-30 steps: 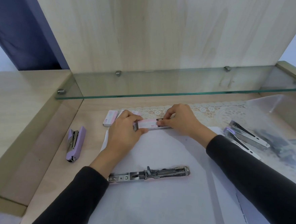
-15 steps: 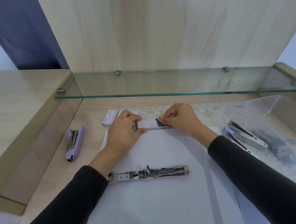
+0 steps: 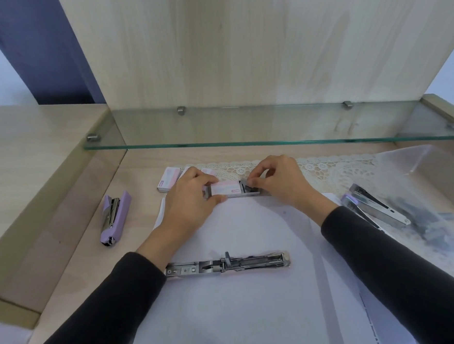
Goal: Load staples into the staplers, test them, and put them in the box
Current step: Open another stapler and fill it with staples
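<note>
My left hand (image 3: pixel 188 204) grips a small pink-and-white staple box (image 3: pixel 226 189) at its left end. At the box's right end, my right hand (image 3: pixel 278 183) pinches the grey inner tray (image 3: pixel 248 190) that sticks out of the sleeve. An opened-flat metal stapler (image 3: pixel 230 264) lies on the white paper (image 3: pixel 238 307) nearer to me. A closed lilac stapler (image 3: pixel 114 217) lies on the wood at the left. Another stapler (image 3: pixel 376 207), hinged open, lies at the right.
More pink staple boxes (image 3: pixel 167 179) lie behind my left hand. A lace doily (image 3: pixel 328 171) and a clear plastic bag (image 3: pixel 418 223) with grey pieces cover the right. A glass shelf (image 3: pixel 250 136) overhangs the back of the desk.
The grey tray has slid further out of the staple box to the right under my right fingers. My left hand has kept its hold.
</note>
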The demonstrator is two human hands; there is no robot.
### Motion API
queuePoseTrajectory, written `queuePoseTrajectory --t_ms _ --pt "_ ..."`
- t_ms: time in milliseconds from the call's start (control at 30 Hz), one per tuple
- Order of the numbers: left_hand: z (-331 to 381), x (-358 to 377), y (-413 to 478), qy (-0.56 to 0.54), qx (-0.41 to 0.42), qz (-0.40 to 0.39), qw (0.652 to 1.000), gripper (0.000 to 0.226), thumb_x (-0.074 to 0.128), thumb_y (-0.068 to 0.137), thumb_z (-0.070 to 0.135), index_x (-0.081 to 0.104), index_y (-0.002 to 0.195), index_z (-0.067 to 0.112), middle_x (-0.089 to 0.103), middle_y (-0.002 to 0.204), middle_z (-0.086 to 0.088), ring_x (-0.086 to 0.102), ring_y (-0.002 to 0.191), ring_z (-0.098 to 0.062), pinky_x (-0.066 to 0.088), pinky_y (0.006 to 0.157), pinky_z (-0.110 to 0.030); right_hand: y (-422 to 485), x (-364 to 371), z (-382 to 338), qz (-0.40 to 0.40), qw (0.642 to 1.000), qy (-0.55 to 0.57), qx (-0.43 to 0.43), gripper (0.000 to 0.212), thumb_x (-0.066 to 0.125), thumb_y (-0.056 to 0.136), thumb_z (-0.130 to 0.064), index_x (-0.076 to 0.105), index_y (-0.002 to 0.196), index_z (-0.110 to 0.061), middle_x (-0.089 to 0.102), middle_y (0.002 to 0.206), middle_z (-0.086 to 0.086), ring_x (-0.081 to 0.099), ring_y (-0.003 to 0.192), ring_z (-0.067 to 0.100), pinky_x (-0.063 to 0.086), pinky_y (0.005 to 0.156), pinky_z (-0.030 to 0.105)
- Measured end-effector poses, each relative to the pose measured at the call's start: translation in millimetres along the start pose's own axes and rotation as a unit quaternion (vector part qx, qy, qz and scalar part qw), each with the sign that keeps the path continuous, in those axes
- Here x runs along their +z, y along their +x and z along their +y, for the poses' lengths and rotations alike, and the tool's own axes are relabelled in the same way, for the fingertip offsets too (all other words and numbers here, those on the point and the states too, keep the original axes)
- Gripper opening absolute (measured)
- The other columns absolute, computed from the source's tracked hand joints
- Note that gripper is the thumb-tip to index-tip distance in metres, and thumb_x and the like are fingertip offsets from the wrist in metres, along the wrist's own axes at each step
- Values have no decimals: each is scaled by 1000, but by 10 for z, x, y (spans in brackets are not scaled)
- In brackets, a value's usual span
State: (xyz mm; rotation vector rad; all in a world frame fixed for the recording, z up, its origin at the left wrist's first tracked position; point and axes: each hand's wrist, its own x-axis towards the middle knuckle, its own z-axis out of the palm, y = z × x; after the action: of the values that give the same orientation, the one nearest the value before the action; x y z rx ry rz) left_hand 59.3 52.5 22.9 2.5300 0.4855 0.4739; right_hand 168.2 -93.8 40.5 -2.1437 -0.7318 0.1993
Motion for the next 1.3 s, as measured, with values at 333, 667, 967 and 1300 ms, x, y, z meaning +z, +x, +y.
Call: queuePoseTrajectory --t_ms 333,667,967,1300 --pt "-5 -2 6 -12 1 3 1000 39 73 76 32 65 111 18 54 109 2 53 93 -18 47 78 -30 -8 -105 49 70 997 28 -8 33 59 81 -2 50 64 -28 63 67 7 53 49 4 46 58 24" --pt "-2 -3 5 -24 8 13 1000 38 74 74 30 66 110 17 54 105 2 52 91 -17 47 79 -31 -34 -116 103 23 999 7 39 12 70 73 -5 66 65 -13 58 55 -3 50 39 -4 49 56 18" --pt "-15 17 14 -31 29 22 999 38 76 73 29 67 108 16 47 95 8 42 79 -9 41 75 -24 -11 -46 26 -2 999 -27 37 14 78 68 -13 69 76 -5 59 66 3 47 56 9 37 46 6" --pt "-34 26 19 -27 34 25 999 39 76 73 29 66 108 15 49 97 6 42 81 -9 39 75 -23 26 -21 45 19 997 -69 13 9 61 76 -1 69 72 -1 65 71 11 46 53 3 36 46 2"
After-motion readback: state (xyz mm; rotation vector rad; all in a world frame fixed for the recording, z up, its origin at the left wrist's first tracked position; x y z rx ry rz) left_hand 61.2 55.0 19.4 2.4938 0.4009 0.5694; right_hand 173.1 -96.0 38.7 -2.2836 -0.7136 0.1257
